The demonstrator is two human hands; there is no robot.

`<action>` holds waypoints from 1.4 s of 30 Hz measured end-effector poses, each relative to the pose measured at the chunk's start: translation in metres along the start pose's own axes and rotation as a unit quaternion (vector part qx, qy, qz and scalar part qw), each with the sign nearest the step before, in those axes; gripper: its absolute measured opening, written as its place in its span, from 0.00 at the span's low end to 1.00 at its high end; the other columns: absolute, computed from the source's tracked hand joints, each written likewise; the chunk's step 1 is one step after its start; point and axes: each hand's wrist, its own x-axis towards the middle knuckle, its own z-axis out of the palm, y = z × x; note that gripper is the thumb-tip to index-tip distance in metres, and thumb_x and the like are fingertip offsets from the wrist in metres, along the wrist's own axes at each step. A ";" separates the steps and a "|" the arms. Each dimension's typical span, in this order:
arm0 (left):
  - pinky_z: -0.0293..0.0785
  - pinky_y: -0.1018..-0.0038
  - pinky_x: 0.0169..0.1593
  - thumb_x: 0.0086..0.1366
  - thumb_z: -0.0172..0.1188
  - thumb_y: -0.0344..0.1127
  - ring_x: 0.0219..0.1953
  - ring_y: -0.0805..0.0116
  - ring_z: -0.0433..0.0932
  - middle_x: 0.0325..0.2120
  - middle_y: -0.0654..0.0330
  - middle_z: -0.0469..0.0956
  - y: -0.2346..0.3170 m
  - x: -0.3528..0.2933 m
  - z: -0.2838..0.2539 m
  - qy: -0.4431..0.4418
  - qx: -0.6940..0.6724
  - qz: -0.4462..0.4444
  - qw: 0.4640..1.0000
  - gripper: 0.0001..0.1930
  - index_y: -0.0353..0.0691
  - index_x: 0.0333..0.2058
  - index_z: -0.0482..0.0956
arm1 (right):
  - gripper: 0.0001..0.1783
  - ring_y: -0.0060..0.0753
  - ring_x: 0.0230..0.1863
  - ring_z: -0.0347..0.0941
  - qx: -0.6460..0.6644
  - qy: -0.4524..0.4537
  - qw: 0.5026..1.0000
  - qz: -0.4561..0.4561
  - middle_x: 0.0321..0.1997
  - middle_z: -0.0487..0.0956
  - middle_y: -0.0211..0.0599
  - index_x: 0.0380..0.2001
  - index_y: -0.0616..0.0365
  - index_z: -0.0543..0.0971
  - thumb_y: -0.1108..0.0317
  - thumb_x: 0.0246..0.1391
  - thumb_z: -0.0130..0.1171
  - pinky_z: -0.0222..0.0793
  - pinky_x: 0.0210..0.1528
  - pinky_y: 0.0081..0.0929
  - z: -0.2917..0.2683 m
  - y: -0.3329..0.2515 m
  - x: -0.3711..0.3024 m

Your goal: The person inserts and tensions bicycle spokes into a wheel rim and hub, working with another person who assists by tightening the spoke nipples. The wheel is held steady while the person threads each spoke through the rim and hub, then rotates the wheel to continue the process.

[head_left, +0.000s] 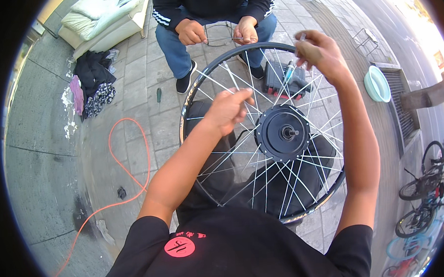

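A spoked wheel (201, 79) with a black rim lies across my lap, a large black hub motor (274, 136) and its threaded axle at the centre. My left hand (227, 111) is over the spokes left of the hub, its fingers drawn together; whatever they pinch is hidden. Above the rim's far right side, my right hand (321, 54) is closed with a small pale piece showing at the fingertips, too blurred to name. Just below that hand, a blue-and-clear slim object (289, 72) shows among the spokes.
Opposite me sits a person whose hands (192, 32) hold a thin metal rod. A black tool case (275, 78) is beyond the wheel. Left are a screwdriver (158, 95), an orange hose (147, 156), clothes (93, 75) and a sofa (103, 39). Right are a basin (376, 83) and bicycles (415, 187).
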 end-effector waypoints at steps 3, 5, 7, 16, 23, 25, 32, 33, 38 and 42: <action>0.63 0.83 0.21 0.76 0.67 0.41 0.24 0.81 0.76 0.38 0.63 0.83 0.007 -0.007 -0.013 -0.018 -0.070 0.002 0.997 0.11 0.43 0.47 0.79 | 0.21 0.22 0.32 0.83 -0.051 -0.086 0.994 -0.039 0.32 0.83 0.33 0.50 0.64 0.84 0.57 0.64 0.63 0.76 0.30 0.24 0.041 -0.021 0.027; 0.64 0.83 0.22 0.76 0.68 0.42 0.25 0.81 0.77 0.41 0.63 0.83 0.006 -0.019 -0.013 -0.020 -0.076 0.009 0.997 0.12 0.44 0.49 0.79 | 0.19 0.24 0.34 0.85 -0.103 -0.165 0.976 -0.100 0.31 0.84 0.35 0.48 0.62 0.86 0.57 0.64 0.64 0.80 0.35 0.28 0.076 -0.037 0.032; 0.66 0.83 0.24 0.74 0.70 0.42 0.25 0.80 0.76 0.43 0.64 0.83 0.000 -0.021 -0.013 -0.019 -0.121 0.014 0.992 0.15 0.44 0.52 0.79 | 0.21 0.34 0.37 0.87 -0.117 -0.261 0.947 -0.145 0.34 0.87 0.40 0.52 0.61 0.87 0.57 0.65 0.63 0.83 0.45 0.35 0.108 -0.039 0.027; 0.72 0.83 0.27 0.81 0.58 0.37 0.37 0.75 0.84 0.50 0.57 0.87 -0.011 -0.057 -0.028 0.062 -0.215 -0.023 0.974 0.09 0.39 0.50 0.80 | 0.24 0.26 0.23 0.83 -0.252 -0.114 0.950 0.146 0.27 0.84 0.36 0.36 0.66 0.86 0.51 0.66 0.61 0.77 0.20 0.28 -0.016 0.022 0.004; 0.73 0.78 0.33 0.84 0.53 0.40 0.47 0.68 0.88 0.55 0.54 0.86 -0.016 -0.074 -0.035 0.055 -0.164 -0.042 0.984 0.11 0.40 0.54 0.77 | 0.23 0.20 0.14 0.73 -0.136 -0.074 0.934 0.323 0.20 0.78 0.28 0.31 0.58 0.84 0.47 0.65 0.67 0.60 0.14 0.25 -0.005 0.072 -0.037; 0.73 0.77 0.33 0.84 0.52 0.39 0.47 0.68 0.88 0.55 0.54 0.86 -0.016 -0.072 -0.033 0.054 -0.153 -0.044 0.986 0.11 0.40 0.54 0.77 | 0.22 0.20 0.13 0.70 -0.111 -0.069 0.934 0.334 0.20 0.77 0.28 0.31 0.56 0.84 0.47 0.64 0.67 0.57 0.13 0.25 -0.005 0.080 -0.035; 0.72 0.76 0.32 0.84 0.50 0.37 0.46 0.66 0.88 0.55 0.54 0.86 -0.020 -0.076 -0.035 0.046 -0.121 -0.046 0.991 0.13 0.37 0.56 0.77 | 0.18 0.22 0.20 0.77 0.036 -0.013 0.972 0.234 0.26 0.82 0.30 0.31 0.58 0.84 0.53 0.64 0.67 0.65 0.19 0.24 0.004 0.056 -0.036; 0.72 0.76 0.32 0.84 0.50 0.37 0.46 0.66 0.88 0.55 0.54 0.86 -0.019 -0.078 -0.034 0.042 -0.117 -0.044 0.991 0.13 0.37 0.56 0.77 | 0.17 0.22 0.22 0.79 0.051 -0.014 0.976 0.210 0.28 0.82 0.31 0.32 0.60 0.84 0.55 0.64 0.67 0.69 0.20 0.25 0.004 0.053 -0.037; 0.73 0.77 0.32 0.84 0.50 0.38 0.46 0.66 0.88 0.55 0.54 0.86 -0.018 -0.081 -0.033 0.037 -0.105 -0.046 0.993 0.14 0.35 0.55 0.78 | 0.20 0.21 0.30 0.82 0.003 -0.008 0.993 0.115 0.34 0.86 0.32 0.39 0.63 0.87 0.53 0.67 0.64 0.77 0.28 0.24 0.007 0.024 -0.048; 0.74 0.78 0.30 0.84 0.51 0.37 0.45 0.67 0.88 0.55 0.54 0.86 -0.020 -0.082 -0.033 0.020 -0.100 -0.057 0.993 0.13 0.35 0.54 0.79 | 0.21 0.21 0.30 0.83 -0.016 -0.013 0.997 0.072 0.33 0.86 0.32 0.40 0.64 0.86 0.54 0.68 0.63 0.77 0.28 0.26 0.007 0.013 -0.057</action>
